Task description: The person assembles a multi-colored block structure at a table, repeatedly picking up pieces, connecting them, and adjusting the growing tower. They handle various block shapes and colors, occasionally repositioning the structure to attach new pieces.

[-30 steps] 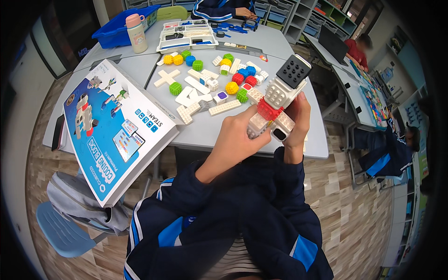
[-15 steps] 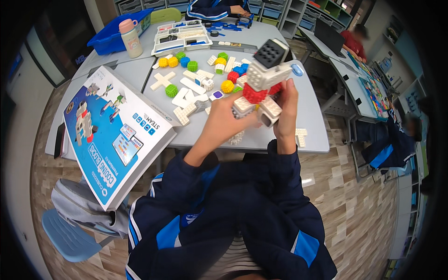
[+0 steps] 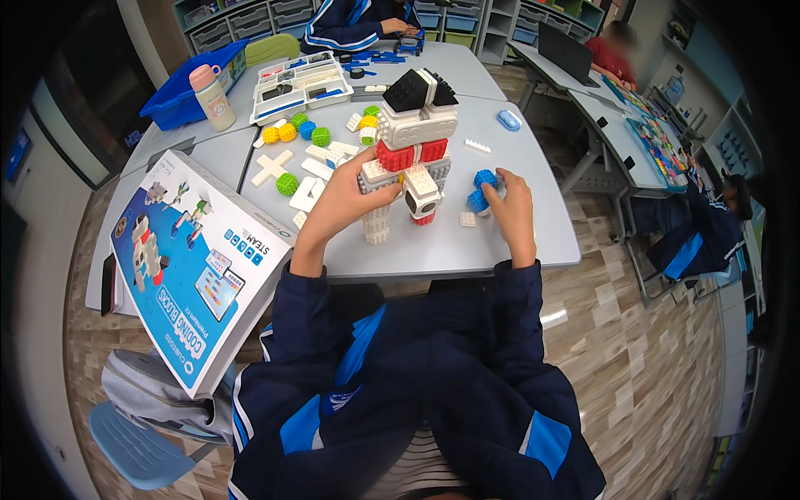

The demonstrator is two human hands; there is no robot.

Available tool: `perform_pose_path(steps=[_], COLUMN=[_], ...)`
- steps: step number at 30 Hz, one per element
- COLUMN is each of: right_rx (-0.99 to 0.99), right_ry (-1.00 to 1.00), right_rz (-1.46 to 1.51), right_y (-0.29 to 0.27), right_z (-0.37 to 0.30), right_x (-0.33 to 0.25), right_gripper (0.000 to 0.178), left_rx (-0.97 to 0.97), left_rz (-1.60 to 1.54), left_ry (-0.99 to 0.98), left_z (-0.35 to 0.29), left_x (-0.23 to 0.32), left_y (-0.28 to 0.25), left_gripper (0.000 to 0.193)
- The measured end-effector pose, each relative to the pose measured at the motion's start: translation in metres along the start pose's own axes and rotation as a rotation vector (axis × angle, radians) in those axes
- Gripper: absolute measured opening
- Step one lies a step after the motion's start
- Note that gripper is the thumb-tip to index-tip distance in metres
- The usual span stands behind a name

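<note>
A block robot (image 3: 410, 148) of white, red and black cubes stands upright on the grey table (image 3: 467, 250). My left hand (image 3: 343, 198) grips it at its lower left side. To its right, my right hand (image 3: 505, 200) rests on the table with its fingers around a blue knobbly ball piece (image 3: 482, 190). A small white block (image 3: 467, 219) lies just left of that hand. Loose yellow, green, blue and white pieces (image 3: 302, 146) lie spread behind my left hand.
A big blue kit box (image 3: 187, 262) lies at the table's left edge. A parts tray (image 3: 298, 82), a pink bottle (image 3: 212, 96) and a blue bin (image 3: 177, 92) sit at the back. Another person (image 3: 354, 21) sits at the far side. A blue chair with a bag (image 3: 146, 408) stands lower left.
The block robot has come down from tilted in the air to upright on the table. My right hand has let go of it and moved right to the blue piece.
</note>
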State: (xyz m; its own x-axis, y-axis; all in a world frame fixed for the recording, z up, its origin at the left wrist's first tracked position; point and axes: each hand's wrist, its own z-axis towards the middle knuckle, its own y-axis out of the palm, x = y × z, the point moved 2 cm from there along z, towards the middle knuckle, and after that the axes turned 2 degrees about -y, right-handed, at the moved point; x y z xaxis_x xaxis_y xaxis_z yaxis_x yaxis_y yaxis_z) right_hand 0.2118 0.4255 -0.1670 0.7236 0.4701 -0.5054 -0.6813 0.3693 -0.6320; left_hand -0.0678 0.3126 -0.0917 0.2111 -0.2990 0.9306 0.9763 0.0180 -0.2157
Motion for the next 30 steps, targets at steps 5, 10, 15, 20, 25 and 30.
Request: perform_pose_path(steps=[5,10,15,20,25,30], right_rx=[0.042,-0.010,0.081,-0.096,0.038,0.023], right_ry=[0.037,0.080,0.070,0.037,0.101,0.198], right_rz=[-0.110,-0.193,-0.062,-0.049,0.113,0.421], right_y=[0.011,0.013,0.004,0.000,-0.011,-0.022], right_z=[0.013,0.016,-0.002,-0.031,-0.033,-0.041], right_x=[0.003,-0.001,-0.003,-0.005,-0.018,-0.028], right_gripper=[0.039,0.039,0.043,0.041,0.043,0.047], left_rx=[0.197,0.307,0.426,0.607,0.702,0.754], left_rz=[-0.087,-0.274,-0.304,-0.244,-0.029,0.461], left_ry=[0.188,0.141,0.204,0.315,0.469,0.566], left_z=[-0.007,-0.019,-0.021,-0.022,-0.023,-0.029], left_x=[-0.008,-0.019,-0.022,-0.024,-0.021,-0.012], left_y=[0.010,0.027,0.038,0.049,0.049,0.049], left_gripper=[0.052,0.049,0.050,0.058,0.050,0.040])
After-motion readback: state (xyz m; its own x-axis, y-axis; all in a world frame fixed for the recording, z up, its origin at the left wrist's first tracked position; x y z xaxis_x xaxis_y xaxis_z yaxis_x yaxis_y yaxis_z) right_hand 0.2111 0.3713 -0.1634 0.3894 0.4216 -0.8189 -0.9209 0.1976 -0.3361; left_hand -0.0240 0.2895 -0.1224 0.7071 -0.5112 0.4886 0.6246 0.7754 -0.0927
